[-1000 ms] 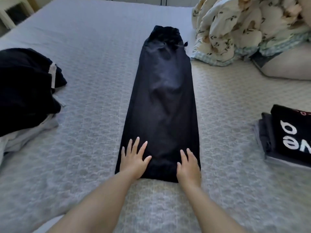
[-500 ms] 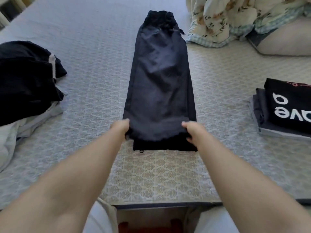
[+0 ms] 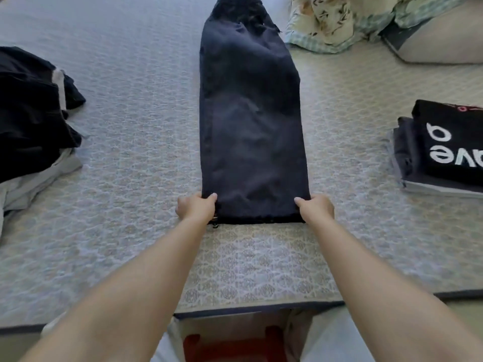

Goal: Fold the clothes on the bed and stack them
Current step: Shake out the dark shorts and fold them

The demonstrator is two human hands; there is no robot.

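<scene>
The bed (image 3: 130, 231) carries long dark trousers (image 3: 251, 121) laid lengthwise along its centre, the hem toward its near edge. Both arms extend forward, nearly straight. The left hand (image 3: 196, 208) pinches the hem's left corner, thumb on top. The right hand (image 3: 316, 208) grips the right corner, fingers curled round the fabric.

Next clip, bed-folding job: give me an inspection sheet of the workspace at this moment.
Surface: patterned bedspread, flat.
Job's things: dark trousers laid lengthwise in the middle; folded stack at the right; unfolded heap at the left.
Clutter: floral quilt bunched at the far right.
Hands: left hand and right hand each grip a near corner of the trousers.
Cables: nothing seen.
Surroundings: bed's near edge with the person's lap below it.
</scene>
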